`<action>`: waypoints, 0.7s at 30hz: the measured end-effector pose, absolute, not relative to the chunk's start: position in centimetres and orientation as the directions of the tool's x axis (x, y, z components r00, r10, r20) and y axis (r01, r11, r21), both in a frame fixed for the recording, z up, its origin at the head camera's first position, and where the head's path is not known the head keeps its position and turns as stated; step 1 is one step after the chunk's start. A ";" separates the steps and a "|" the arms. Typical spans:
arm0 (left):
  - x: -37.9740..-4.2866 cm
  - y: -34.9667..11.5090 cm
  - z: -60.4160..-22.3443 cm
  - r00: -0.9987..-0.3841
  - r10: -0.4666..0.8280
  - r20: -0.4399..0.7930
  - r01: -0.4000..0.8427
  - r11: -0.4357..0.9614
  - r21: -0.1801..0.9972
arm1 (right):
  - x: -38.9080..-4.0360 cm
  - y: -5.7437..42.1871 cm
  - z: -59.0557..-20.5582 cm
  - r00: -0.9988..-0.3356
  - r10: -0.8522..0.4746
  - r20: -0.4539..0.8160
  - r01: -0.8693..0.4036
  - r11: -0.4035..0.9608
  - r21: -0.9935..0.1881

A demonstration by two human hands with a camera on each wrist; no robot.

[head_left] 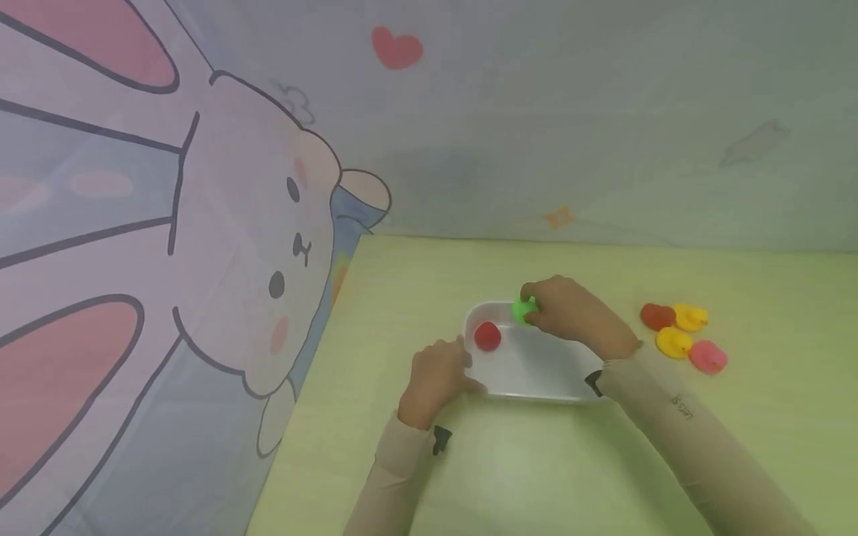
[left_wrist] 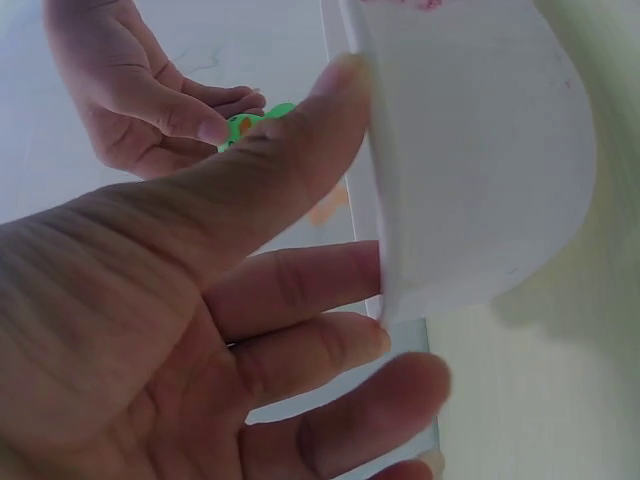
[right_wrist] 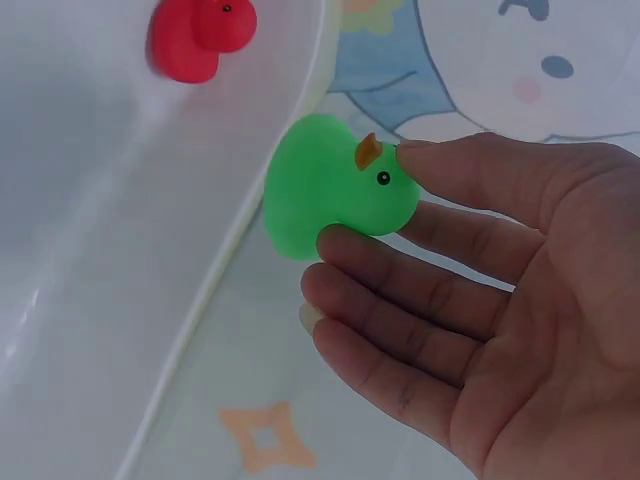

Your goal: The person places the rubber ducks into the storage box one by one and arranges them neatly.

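My right hand pinches a green rubber duck by its head, between thumb and fingers. In the head view that duck is at the far rim of a white tray. Inside the tray, toward its left end, sits a red rubber duck, which the right wrist view also shows with its head and eye. My left hand grips the tray's left end, its thumb on the rim and fingers against the wall in the left wrist view. The lower fingers there are spread away from the tray.
Right of the tray, a red toy, two yellow ducks and a pink duck lie close together on the pale green table. A curtain-like backdrop with a printed rabbit stands behind the table and at its left.
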State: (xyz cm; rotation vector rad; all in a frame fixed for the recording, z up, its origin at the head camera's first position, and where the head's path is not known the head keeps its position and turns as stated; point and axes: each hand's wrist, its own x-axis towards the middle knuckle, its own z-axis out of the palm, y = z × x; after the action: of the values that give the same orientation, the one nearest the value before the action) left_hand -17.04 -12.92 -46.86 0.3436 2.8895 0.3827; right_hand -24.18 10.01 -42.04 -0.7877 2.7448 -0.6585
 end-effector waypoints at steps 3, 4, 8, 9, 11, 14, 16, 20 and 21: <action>-17.1 -13.2 -46.8 -0.950 0.261 -0.174 0.211 0.941 0.264 | -24.2 9.2 -42.7 -0.810 -0.581 -0.088 -0.485 0.746 -0.457; -17.1 -13.2 -46.8 -0.949 0.266 -0.170 0.217 0.940 0.262 | -24.2 9.0 -42.8 -0.802 -0.591 -0.088 -0.497 0.742 -0.451; -17.2 -13.4 -46.8 -0.948 0.277 -0.156 0.234 0.940 0.248 | -24.4 8.1 -43.6 -0.780 -0.620 -0.082 -0.539 0.732 -0.417; -17.2 -13.4 -46.8 -0.949 0.276 -0.153 0.234 0.941 0.245 | -24.4 7.9 -43.8 -0.777 -0.624 -0.083 -0.545 0.732 -0.409; -17.2 -13.4 -46.9 -0.950 0.270 -0.158 0.229 0.944 0.238 | -24.5 7.6 -44.3 -0.772 -0.627 -0.101 -0.547 0.738 -0.395; -17.1 -13.4 -47.1 -0.949 0.262 -0.176 0.219 0.947 0.234 | -24.6 7.2 -45.1 -0.773 -0.615 -0.154 -0.528 0.759 -0.380; -17.0 -13.4 -47.1 -0.948 0.258 -0.188 0.212 0.949 0.235 | -24.6 7.1 -45.6 -0.774 -0.608 -0.174 -0.521 0.769 -0.370; -17.0 -13.3 -47.0 -0.948 0.255 -0.191 0.210 0.950 0.230 | -24.6 7.0 -46.1 -0.781 -0.593 -0.195 -0.509 0.785 -0.352; -17.0 -13.3 -46.9 -0.948 0.257 -0.187 0.213 0.950 0.227 | -24.7 6.9 -46.2 -0.783 -0.589 -0.199 -0.504 0.788 -0.353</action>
State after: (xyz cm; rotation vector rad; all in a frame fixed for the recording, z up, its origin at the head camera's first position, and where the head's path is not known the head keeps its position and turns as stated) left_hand -17.01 -13.29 -46.89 0.3520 2.8890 0.3022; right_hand -24.67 6.93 -46.19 -0.8407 2.6801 -0.4070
